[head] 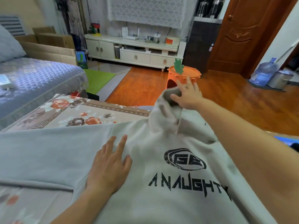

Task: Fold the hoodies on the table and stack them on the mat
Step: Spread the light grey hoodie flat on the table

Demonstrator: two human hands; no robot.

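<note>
the grey hoodie (161, 175) lies spread print-up on the floral-clothed table (97, 113), not yet folded. the left hand (108, 165) presses flat on its chest, fingers straight; the right hand (187, 96) holds the raised hood (168, 104) at the far edge. judging by this, folding has barely begun; no stack or mat is identifiable.

tbl far-L: bare floral cloth (90, 112) | rest: hoodie (161, 199) covers
</note>
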